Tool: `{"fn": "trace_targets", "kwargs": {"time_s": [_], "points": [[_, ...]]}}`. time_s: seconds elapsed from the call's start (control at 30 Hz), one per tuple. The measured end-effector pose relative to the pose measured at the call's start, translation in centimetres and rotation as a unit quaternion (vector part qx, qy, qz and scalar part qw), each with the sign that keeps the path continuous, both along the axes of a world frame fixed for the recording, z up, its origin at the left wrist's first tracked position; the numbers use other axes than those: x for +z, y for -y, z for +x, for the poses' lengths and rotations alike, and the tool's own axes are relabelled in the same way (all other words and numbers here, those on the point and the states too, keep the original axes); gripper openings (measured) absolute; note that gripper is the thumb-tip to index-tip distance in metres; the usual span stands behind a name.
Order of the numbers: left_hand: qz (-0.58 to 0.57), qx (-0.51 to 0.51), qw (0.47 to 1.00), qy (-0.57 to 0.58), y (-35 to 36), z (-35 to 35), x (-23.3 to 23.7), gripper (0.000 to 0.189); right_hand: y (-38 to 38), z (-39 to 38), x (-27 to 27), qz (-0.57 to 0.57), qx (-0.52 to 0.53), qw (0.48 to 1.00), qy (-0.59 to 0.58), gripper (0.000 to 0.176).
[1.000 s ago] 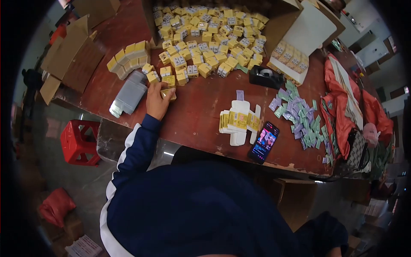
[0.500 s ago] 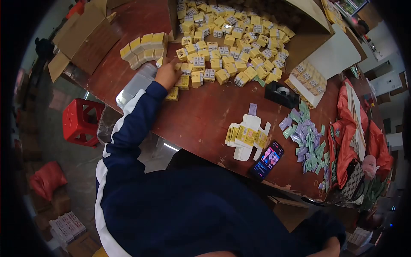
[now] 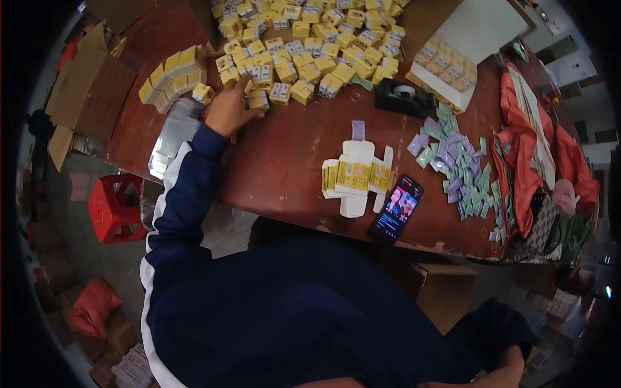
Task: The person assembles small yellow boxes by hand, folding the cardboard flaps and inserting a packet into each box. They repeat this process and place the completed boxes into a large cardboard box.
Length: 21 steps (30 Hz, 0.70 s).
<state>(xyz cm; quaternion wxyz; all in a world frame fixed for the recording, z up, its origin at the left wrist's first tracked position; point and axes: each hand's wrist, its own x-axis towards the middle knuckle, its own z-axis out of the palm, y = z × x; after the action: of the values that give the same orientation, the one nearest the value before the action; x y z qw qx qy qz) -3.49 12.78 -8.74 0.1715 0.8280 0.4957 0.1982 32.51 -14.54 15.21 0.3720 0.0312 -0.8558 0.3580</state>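
My left hand (image 3: pixel 229 108) reaches to the near-left edge of a heap of small yellow-and-white boxes (image 3: pixel 304 61). Its fingers and thumb are apart, and one small box (image 3: pixel 258 100) lies between them; I see no firm grip on it. A single small box (image 3: pixel 203 93) stands left of the hand, beside a curved row of joined boxes (image 3: pixel 173 76). Close to my wrist lies a clear plastic container or wrap (image 3: pixel 173 139). At the bottom right edge my right hand (image 3: pixel 504 375) shows only in part, low by my body, its fingers hidden.
Flattened yellow-and-white cartons (image 3: pixel 352 174) lie near a lit phone (image 3: pixel 397 208) at the table's front edge. Green and purple sachets (image 3: pixel 462 168) are piled to the right. A black tape dispenser (image 3: pixel 404 98) stands by an open box of small packs (image 3: pixel 446 68). A red stool (image 3: pixel 116 207) is on the floor.
The view has shifted, so the table's contents sit higher and further left. My left hand has turned and its thumb now spreads to the right. Flat yellow packs beside it no longer show.
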Motion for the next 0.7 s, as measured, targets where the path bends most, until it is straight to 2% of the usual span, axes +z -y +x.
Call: {"fn": "trace_targets", "kwargs": {"time_s": [0.07, 0.1, 0.27, 0.33, 0.37, 0.4, 0.47, 0.53, 0.6, 0.63, 0.7], "points": [[0.065, -0.003, 0.998, -0.024, -0.2, 0.9, -1.7, 0.08, 1.2, 0.2, -0.1, -0.006, -0.008, 1.0, 0.001, 0.034], [0.029, 0.01, 0.999, -0.012, -0.4, 1.6, -1.6, 0.082, 1.7, 0.2, -0.1, -0.008, -0.008, 1.0, 0.002, 0.034], [0.019, 0.011, 1.0, 0.009, -0.7, 2.8, -0.5, 0.077, 3.5, 0.3, -0.2, 0.002, -0.011, 1.0, -0.001, 0.034], [0.165, 0.034, 0.984, -0.059, 0.9, 3.4, 1.1, 0.074, 4.8, 0.8, 0.4, 0.013, -0.031, 0.999, 0.009, 0.034], [0.185, 0.017, 0.982, -0.042, 1.2, 3.3, 1.2, 0.068, 5.9, 1.1, 0.9, 0.017, -0.05, 0.998, 0.018, 0.034], [0.205, -0.002, 0.979, -0.02, 2.0, 4.0, 1.8, 0.062, 7.2, 1.5, 1.6, 0.021, -0.072, 0.997, 0.032, 0.034], [0.028, -0.047, 0.997, 0.053, 5.8, 7.1, 3.8, 0.047, 10.2, 1.8, 3.4, 0.035, -0.126, 0.989, 0.065, 0.034], [-0.047, -0.184, 0.976, 0.104, 8.6, 10.4, 3.1, 0.038, 12.3, 1.8, 5.4, 0.057, -0.166, 0.979, 0.101, 0.034], [-0.004, -0.286, 0.952, 0.108, 11.4, 14.3, 3.3, 0.037, 13.0, 1.7, 6.1, 0.067, -0.177, 0.975, 0.116, 0.034], [-0.019, -0.302, 0.949, 0.091, 12.4, 15.7, 3.1, 0.04, 12.9, 1.9, 5.9, 0.064, -0.17, 0.977, 0.111, 0.034], [0.083, -0.363, 0.927, 0.036, 13.8, 18.5, 3.3, 0.039, 12.2, 2.0, 5.1, 0.057, -0.155, 0.982, 0.091, 0.034]]}}
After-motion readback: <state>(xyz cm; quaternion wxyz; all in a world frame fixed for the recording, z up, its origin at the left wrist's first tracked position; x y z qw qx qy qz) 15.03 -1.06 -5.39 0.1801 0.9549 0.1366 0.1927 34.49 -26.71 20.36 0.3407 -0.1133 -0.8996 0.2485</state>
